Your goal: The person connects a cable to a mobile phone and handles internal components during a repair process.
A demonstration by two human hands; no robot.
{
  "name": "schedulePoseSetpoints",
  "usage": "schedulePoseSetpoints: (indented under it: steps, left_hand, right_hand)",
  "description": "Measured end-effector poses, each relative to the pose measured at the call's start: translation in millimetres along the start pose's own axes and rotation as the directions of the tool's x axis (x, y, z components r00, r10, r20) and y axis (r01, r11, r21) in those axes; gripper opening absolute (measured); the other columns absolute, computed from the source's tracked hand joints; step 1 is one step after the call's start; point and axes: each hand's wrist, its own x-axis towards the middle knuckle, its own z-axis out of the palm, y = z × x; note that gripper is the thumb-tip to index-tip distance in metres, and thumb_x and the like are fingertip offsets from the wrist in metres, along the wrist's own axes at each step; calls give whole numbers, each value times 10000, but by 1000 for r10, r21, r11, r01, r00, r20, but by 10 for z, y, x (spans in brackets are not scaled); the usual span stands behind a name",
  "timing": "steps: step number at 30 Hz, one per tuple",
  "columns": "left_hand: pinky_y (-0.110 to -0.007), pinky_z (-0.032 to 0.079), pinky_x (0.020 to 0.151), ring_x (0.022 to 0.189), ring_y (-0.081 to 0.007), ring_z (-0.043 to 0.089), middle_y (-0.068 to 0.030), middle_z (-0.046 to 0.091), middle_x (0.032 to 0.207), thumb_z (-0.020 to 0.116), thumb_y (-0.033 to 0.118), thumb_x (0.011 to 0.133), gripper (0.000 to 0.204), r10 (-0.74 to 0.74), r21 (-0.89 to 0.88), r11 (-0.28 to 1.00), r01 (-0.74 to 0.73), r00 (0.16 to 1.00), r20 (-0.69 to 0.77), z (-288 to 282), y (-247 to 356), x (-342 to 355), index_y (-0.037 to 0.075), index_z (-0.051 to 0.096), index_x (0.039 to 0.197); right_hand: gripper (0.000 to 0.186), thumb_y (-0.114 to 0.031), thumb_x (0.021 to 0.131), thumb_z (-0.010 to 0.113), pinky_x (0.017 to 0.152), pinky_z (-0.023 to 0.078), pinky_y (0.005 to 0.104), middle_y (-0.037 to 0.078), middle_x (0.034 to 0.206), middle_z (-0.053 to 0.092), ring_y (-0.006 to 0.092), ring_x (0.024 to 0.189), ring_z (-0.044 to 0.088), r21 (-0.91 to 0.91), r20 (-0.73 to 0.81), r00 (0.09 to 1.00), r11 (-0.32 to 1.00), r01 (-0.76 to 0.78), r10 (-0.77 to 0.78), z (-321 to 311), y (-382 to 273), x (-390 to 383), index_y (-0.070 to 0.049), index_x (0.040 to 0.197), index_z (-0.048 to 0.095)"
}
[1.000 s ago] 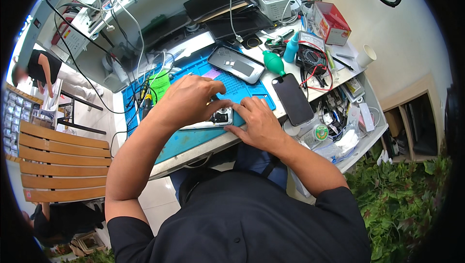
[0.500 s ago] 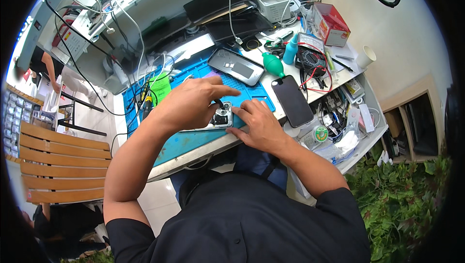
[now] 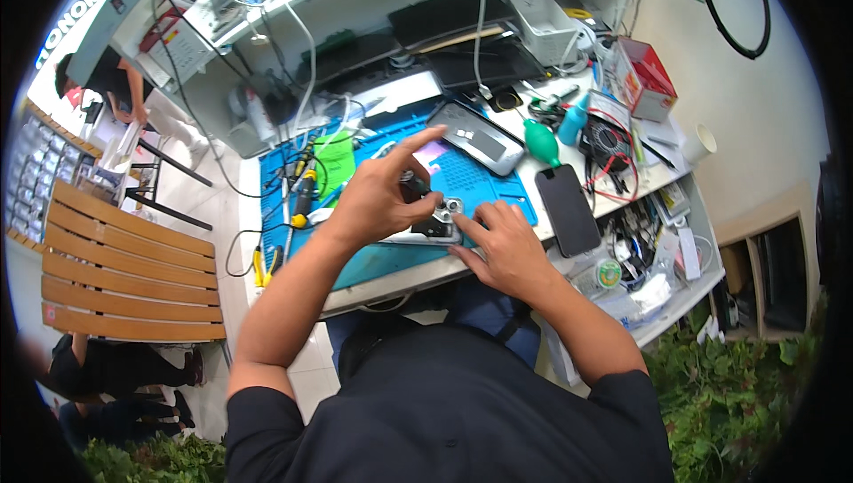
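An opened phone (image 3: 428, 231), with its inner parts showing, lies on the blue work mat (image 3: 384, 264) close to the table's front edge. Over it is my left hand (image 3: 378, 199), index finger stretched out, the thumb and other fingers closed around a small dark piece whose kind is hard to see. My right hand (image 3: 511, 247) grips the phone's right end, thumb at the near edge and a fingertip near the round camera lenses. Much of the phone's left part is hidden by my left hand and forearm.
Behind lies an empty phone housing (image 3: 480, 136); a dark phone (image 3: 569, 210), green air blower (image 3: 542, 143) and blue bottle (image 3: 574, 120) are to the right. A yellow-black screwdriver (image 3: 304, 199) and pliers (image 3: 267, 265) sit left. An open drawer (image 3: 662, 292) juts out right.
The whole view has shifted, so the bench appears farther right and lower. My left index finger now points up and away, and the thumb has come into sight. My right hand stays at the phone's end.
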Motion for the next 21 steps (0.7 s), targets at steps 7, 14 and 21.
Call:
schedulePoseSetpoints:
  steps: [7, 14, 21]
  left_hand:
    - [-246, 588, 768, 821, -98, 711, -72, 759, 1014, 767, -50, 965, 1056, -79, -55, 997, 58, 841, -535, -562, -530, -376, 131, 184, 1826]
    - [-387, 650, 945, 983, -221, 785, -106, 781, 1089, 789, 35, 1048, 1116, -152, 72, 980, 188, 927, -343, -282, -849, -313, 189, 30, 1851]
    - [-371, 647, 949, 1036, -224, 793, -122, 757, 1174, 729, -11, 1074, 1036, -49, 117, 989, 85, 957, -284, -65, -902, -210, 184, 69, 1848]
  right_hand:
    - [461, -333, 1006, 824, 905, 443, 453, 115, 1088, 628, 314, 1021, 584, -6, 7, 1000, 1000, 3, -3, 17, 9, 8, -70, 1379, 760]
    - [406, -301, 985, 848, 895, 439, 454, 102, 1069, 628, 303, 1004, 580, 32, -14, 1000, 999, 10, -9, 16, 17, 12, -77, 1313, 763]
    - [364, -300, 981, 853, 873, 436, 450, 98, 1053, 626, 298, 981, 580, 54, -31, 999, 998, 11, -9, 8, 38, 16, -75, 1252, 762]
